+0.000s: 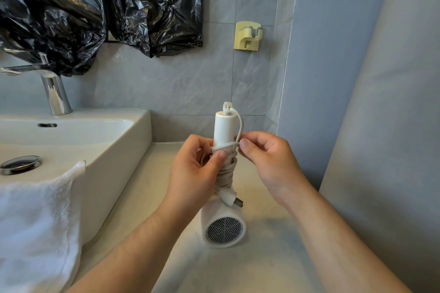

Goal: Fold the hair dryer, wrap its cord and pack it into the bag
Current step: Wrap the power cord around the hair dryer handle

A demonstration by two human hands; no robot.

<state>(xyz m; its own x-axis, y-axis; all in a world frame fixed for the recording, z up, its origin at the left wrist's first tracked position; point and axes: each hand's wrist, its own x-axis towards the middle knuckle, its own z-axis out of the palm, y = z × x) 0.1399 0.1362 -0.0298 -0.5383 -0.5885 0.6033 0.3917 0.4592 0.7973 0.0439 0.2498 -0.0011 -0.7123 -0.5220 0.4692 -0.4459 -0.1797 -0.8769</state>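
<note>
The dryer (pixel 223 226) stands on the tabletop (pixel 273 257), handle up. Most of the cord (pixel 227 171) is coiled round the handle, plug hanging. The left hand (pixel 197 173) clamps the coils; the right hand (pixel 266 157) pinches the last loop. Packing remains; no bag identified. Bathroom: sink (pixel 114 140), towel (pixel 40 221), tiled wall.

We see grey marbled wall tiles (pixel 166 83), black plastic sheeting (pixel 100 7) hanging at upper left, a yellow wall hook (pixel 247 35), a white basin (pixel 100 140) with chrome tap (pixel 56 95), a white towel (pixel 40 221) over its front edge, pale countertop (pixel 147 185), soft even light.
</note>
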